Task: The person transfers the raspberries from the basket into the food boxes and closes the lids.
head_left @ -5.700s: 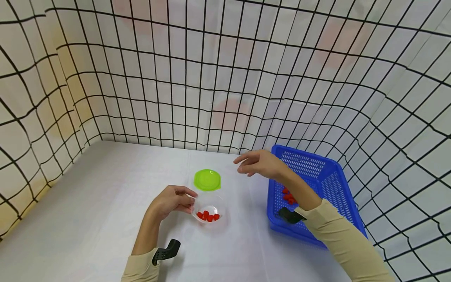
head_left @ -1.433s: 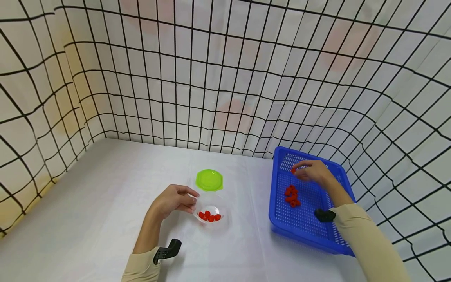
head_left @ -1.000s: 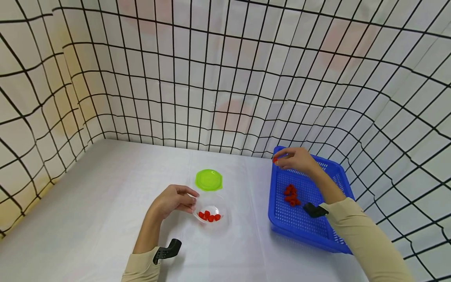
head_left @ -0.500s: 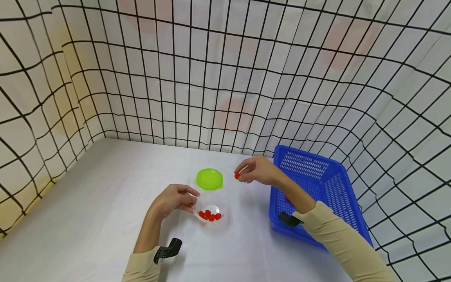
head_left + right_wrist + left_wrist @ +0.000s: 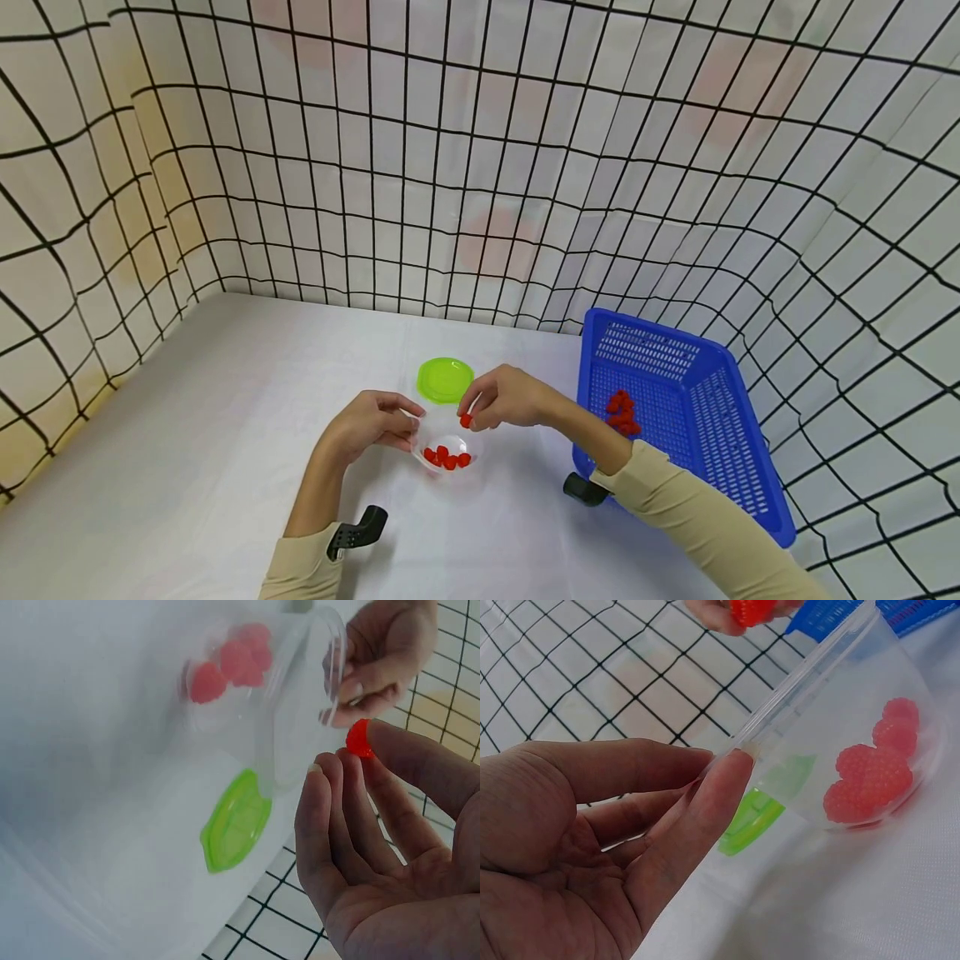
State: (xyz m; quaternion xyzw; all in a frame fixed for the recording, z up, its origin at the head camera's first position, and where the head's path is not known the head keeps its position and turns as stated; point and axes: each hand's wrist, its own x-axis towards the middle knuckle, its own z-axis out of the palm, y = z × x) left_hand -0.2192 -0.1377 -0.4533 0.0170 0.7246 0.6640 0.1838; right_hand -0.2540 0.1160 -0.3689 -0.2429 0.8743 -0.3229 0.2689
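My left hand point(image 5: 372, 423) pinches the rim of a clear plastic bowl point(image 5: 810, 742) between thumb and fingers, steadying it on the white table. Inside the bowl lie several red raspberries point(image 5: 874, 776), gathered toward the near side. My right hand point(image 5: 512, 397) pinches one more raspberry point(image 5: 360, 738) between thumb and fingertips, over the bowl's far right rim. Behind the bowl a green lid point(image 5: 445, 380) lies flat on the table. More raspberries point(image 5: 622, 413) sit in a blue basket point(image 5: 678, 517), beneath and beyond my right forearm.
The blue basket stands at the right, close to a black wire grid point(image 5: 465, 167) that rises around the back and both sides. A white cloth point(image 5: 247, 400) covers the table. Each sleeve cuff carries a black wrist camera point(image 5: 358, 532).
My right hand has picked up a raspberry in the blue basket and carried it left and nearer, to above the bowl. The left hand has kept its pinch on the bowl's rim.
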